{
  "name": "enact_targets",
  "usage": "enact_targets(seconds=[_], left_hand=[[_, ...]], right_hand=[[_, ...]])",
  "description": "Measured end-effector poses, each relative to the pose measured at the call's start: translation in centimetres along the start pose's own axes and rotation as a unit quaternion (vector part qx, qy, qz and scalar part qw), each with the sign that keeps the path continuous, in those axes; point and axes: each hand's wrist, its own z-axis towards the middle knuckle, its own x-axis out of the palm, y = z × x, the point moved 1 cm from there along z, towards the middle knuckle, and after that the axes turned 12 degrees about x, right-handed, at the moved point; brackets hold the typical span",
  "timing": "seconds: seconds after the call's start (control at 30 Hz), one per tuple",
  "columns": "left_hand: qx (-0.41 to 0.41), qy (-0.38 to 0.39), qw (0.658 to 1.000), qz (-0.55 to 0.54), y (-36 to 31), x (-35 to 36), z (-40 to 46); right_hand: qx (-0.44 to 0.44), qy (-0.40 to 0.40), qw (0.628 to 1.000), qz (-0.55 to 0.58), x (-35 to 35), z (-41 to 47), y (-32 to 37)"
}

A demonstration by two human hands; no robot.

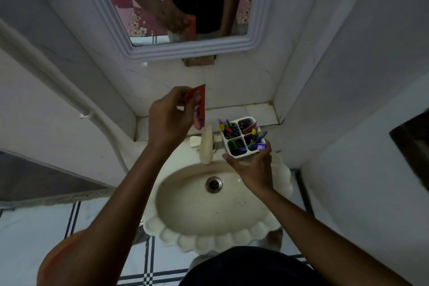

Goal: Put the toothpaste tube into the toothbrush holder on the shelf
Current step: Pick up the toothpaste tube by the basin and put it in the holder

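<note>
My left hand grips a red toothpaste tube and holds it upright above the tiled shelf, left of the holder. The white toothbrush holder has four compartments filled with purple, green and yellow toothbrushes. It is tilted slightly toward me at the shelf's front edge. My right hand grips the holder's near side from below, fingers wrapped around its base.
A cream scalloped sink with a drain lies below the shelf, its cream tap between the hands. A framed mirror hangs above and reflects the tube. Tiled walls close in on both sides.
</note>
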Motion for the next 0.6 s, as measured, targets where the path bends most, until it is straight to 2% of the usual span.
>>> enact_targets(seconds=[0.13, 0.2, 0.27, 0.37, 0.47, 0.53, 0.6], left_hand=[[0.08, 0.003, 0.997, -0.02, -5.5, -0.6, -0.2], [0.095, 0.01, 0.995, -0.03, -7.0, 0.2, -0.6], [0.084, 0.028, 0.995, -0.044, -7.7, 1.6, -1.1], [0.022, 0.083, 0.994, -0.061, -7.6, 4.3, -2.6], [-0.011, 0.171, 0.985, 0.026, -6.1, 6.5, -4.1], [0.011, 0.226, 0.966, 0.124, -5.1, 7.2, -4.7], [0.02, 0.269, 0.949, 0.163, -4.5, 7.7, -5.2]], right_hand=[[0.0, -0.005, 1.0, -0.004, -0.3, 0.1, -0.2], [0.005, -0.003, 1.0, -0.001, -0.4, 0.2, -0.2], [0.009, -0.007, 1.0, -0.012, -0.5, 0.3, -0.1], [0.012, -0.018, 0.998, -0.05, -0.7, 0.7, -0.1], [0.008, -0.016, 0.998, -0.068, -0.9, 0.9, -0.3], [0.001, -0.016, 0.998, -0.068, -1.1, 1.1, -0.4], [-0.007, -0.017, 0.997, -0.069, -1.3, 1.2, -0.5]])
